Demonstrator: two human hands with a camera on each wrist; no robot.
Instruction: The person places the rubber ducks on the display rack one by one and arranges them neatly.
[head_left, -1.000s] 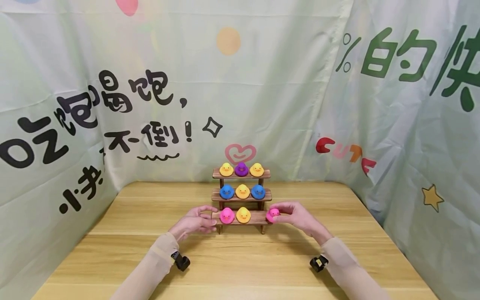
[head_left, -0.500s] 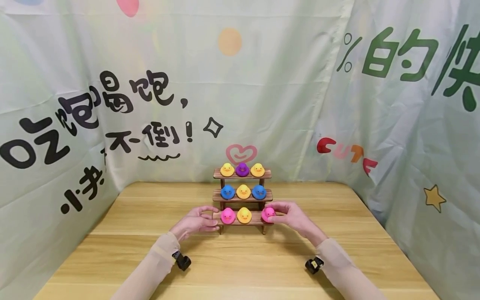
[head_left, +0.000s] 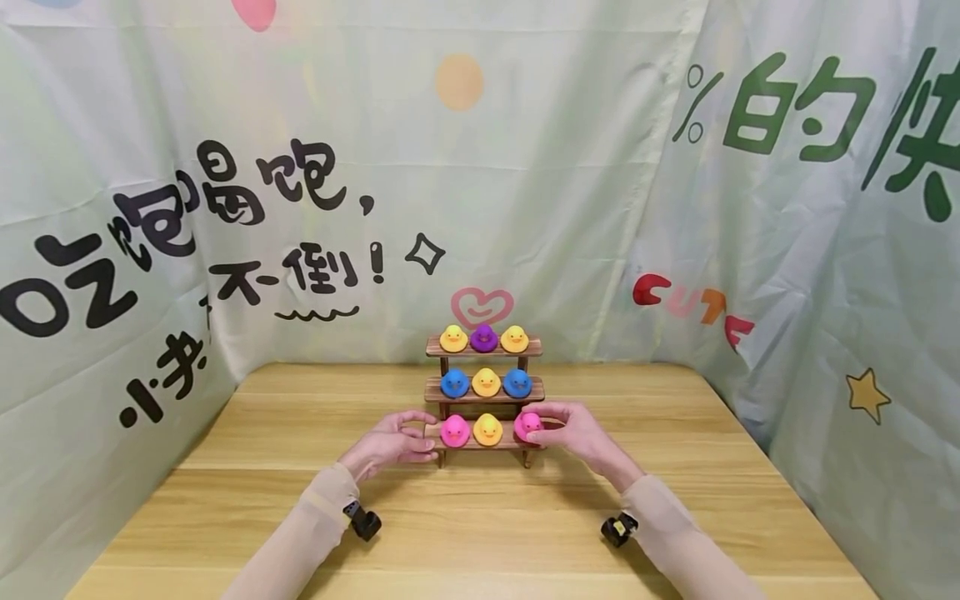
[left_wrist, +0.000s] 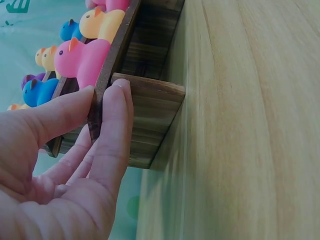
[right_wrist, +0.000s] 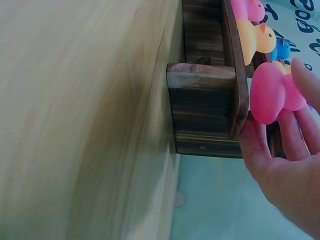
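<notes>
A dark wooden three-step display stand (head_left: 480, 444) stands on the table. My left hand (head_left: 392, 439) pinches the left end of its lowest step, thumb above and fingers beneath, as the left wrist view shows. At the right end of that step, my right hand (head_left: 576, 433) grips a pink rubber duck (head_left: 528, 427) between thumb and fingers. In the right wrist view this duck (right_wrist: 270, 95) is at the step's edge; whether it fully rests there I cannot tell. Another pink duck (head_left: 454, 432) sits near my left hand, with a yellow duck (head_left: 487, 431) in the middle.
Two blue ducks flank a yellow duck (head_left: 486, 383) on the middle step. On the top step, a purple duck (head_left: 483, 338) sits between two yellow ones. The wooden table (head_left: 480, 533) spreads around the stand, with a printed cloth (head_left: 540, 208) hanging behind and at both sides.
My right hand has moved left with the pink duck, from beyond the lowest step's right end to over that step. The left hand keeps its hold on the stand.
</notes>
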